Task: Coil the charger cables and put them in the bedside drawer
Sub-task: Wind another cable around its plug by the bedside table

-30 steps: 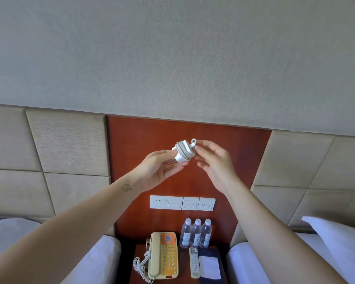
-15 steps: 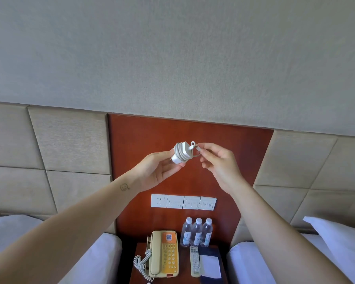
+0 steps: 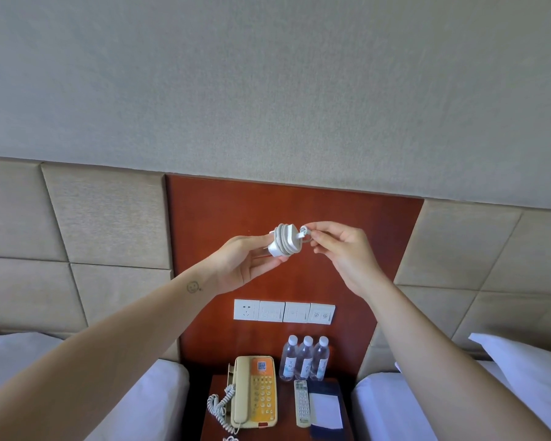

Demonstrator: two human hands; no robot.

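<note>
Left hand [image 3: 245, 262] grips the charger [image 3: 275, 250], cable [image 3: 287, 238] wound round its block, raised at 12 o'clock above the counter [image 3: 218, 381]. Right hand [image 3: 344, 253], at 3 o'clock of the charger, fingers [image 3: 323, 226] pinching the cable end [image 3: 303, 232], has drawn it slightly clear within the last second. Judgement: tail being secured; coiling nearly done; drawer, unseen, still to come.

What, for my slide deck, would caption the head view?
Left hand holds a cable-wrapped white charger; right hand pinches the cable's loose end above the bedside table.
</note>
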